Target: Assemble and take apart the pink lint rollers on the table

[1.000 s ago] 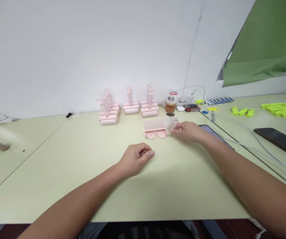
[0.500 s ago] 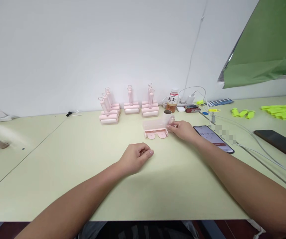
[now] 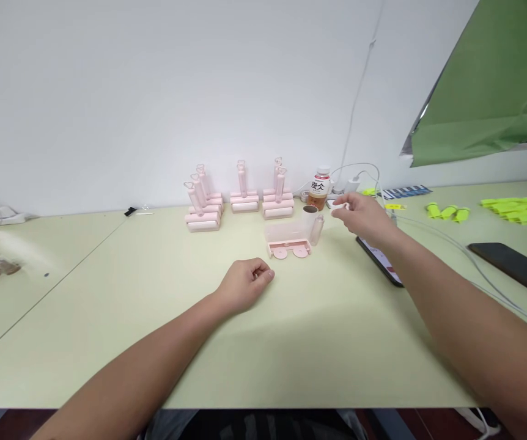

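Pink plastic case (image 3: 290, 246), open on the desk (image 3: 245, 366); around it, a pale roll (image 3: 307, 221) (1 o'clock) and tube (image 3: 317, 232) (2 o'clock) stand loose. Upright-handled units (image 3: 244, 203) (9–11 o'clock) appear complete; the case group, judged unassembled. Left hand (image 3: 245, 284) (8 o'clock) curled, contents indiscernible; right hand (image 3: 364, 215) (2 o'clock), fingertips parted, apparently empty.

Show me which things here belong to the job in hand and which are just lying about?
Likely part of the job:
open pink case
white roll
pale pink tube
pink-handled rollers at the back

Probably just lying about:
drink bottle
phone by the right forearm
yellow-green pile
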